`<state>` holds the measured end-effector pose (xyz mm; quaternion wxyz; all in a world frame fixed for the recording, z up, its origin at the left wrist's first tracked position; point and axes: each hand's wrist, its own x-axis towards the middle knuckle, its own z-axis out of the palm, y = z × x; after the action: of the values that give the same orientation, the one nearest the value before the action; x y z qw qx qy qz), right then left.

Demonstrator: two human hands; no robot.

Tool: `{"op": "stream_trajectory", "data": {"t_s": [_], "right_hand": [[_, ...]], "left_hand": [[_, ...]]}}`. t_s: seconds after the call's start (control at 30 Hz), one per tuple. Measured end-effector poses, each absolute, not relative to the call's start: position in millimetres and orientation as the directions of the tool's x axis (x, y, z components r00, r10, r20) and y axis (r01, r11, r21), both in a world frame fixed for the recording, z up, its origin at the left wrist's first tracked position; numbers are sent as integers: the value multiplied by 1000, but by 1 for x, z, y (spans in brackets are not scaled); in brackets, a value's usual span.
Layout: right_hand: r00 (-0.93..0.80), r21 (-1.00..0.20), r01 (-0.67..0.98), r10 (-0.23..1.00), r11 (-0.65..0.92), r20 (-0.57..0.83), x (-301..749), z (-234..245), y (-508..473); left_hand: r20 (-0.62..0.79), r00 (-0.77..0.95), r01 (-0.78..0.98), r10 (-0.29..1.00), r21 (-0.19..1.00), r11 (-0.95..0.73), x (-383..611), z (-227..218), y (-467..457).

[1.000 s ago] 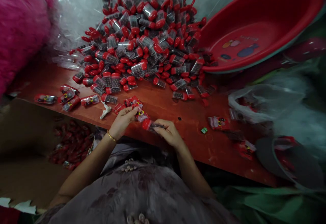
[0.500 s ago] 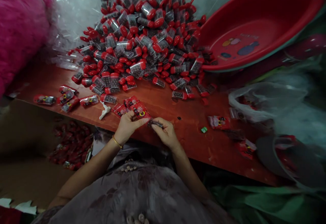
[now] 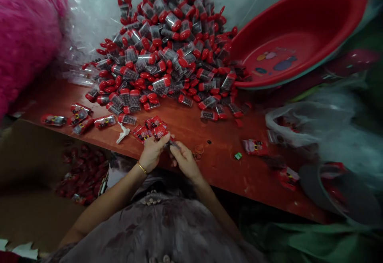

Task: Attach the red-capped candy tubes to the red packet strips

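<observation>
1. The red packet point(image 3: 160, 130) carried pale print and a dark-and-yellow picture, but the lettering was too small and blurred to read.
2. The red basin point(image 3: 323, 15) bore cartoon shapes on its bottom with a faint line of writing above them, also unreadable.
3. The green tag point(image 3: 238, 156) on the desk point(image 3: 227, 171) showed paler marks that could not be made out.
4. The left hand point(image 3: 152, 152) was closed on the red packet, its thumb laid over the near end; the packet sat above the desk's near edge, in front of other red packets point(image 3: 140, 133).
5. The right hand point(image 3: 183, 160) was closed too, thumb and fingers pinching a small dark container point(image 3: 172, 143) right beside the left thumb.
6. Fingers covered most of that container, so whether its tip was inside the packet could not be told.
7. Beyond the hands rose a heap of red-capped containers point(image 3: 167, 55), many overlapping and hiding one another.
8. The pink bundle point(image 3: 26, 39) was cut off at the left edge.
9. Below the desk, more packets point(image 3: 82, 171) lay in shadow, their details lost.
</observation>
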<state>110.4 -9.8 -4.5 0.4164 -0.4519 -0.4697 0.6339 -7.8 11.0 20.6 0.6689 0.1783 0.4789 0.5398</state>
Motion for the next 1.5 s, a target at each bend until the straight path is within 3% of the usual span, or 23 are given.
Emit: {"op": "stream_trajectory", "data": {"t_s": [0.23,0.33,0.43,0.53,0.6,0.67,0.73,0.77,0.87,0.97,1.1,1.17,1.27,1.33,1.5], "right_hand": [[-127,-988,-48,982,-147,-140,102,-8,-8],[-52,-982,188,998,-32,-42,92,-8,1],[-77,-849,511,991,136,113,100,1,20],[-31,-753,639,984,156,178,134,12,52],[109,-689,722,972,67,209,161,13,75],[217,-465,878,960,-112,178,181,5,91],[131,-331,941,980,-77,147,189,-7,95],[53,-301,954,990,-11,132,187,-11,92],[-151,-296,937,980,183,127,172,-16,75],[-212,-304,916,959,263,190,148,-10,63],[-312,-280,884,919,373,241,109,-8,66],[-354,-294,866,912,403,208,91,-12,69],[-370,-327,849,909,415,193,75,-19,66],[-371,-336,840,903,425,216,72,-20,60],[-291,-351,849,904,395,314,75,-12,52]], "left_hand": [[-424,-3,-534,906,766,357,-10,27,8],[-446,-4,-549,895,749,371,-11,31,5],[-496,-3,-569,869,715,406,-28,35,1],[-523,-33,-595,852,695,404,-68,35,-6],[-537,-179,-617,824,714,331,-107,30,-14],[-599,-380,-665,705,706,241,-150,23,-25],[-604,-570,-663,556,739,123,-186,15,-39],[-600,-588,-643,542,754,137,-198,12,-46],[-462,-651,-422,603,880,219,-202,9,-63],[-122,-607,65,785,977,202,-165,12,-59],[167,-372,444,913,896,17,-101,14,-22],[283,-161,657,946,746,-111,-78,11,-2],[280,20,839,960,517,-169,-61,3,16],[238,35,882,971,448,-142,-61,-3,18],[252,-67,863,965,501,-71,-75,-7,11]]}}
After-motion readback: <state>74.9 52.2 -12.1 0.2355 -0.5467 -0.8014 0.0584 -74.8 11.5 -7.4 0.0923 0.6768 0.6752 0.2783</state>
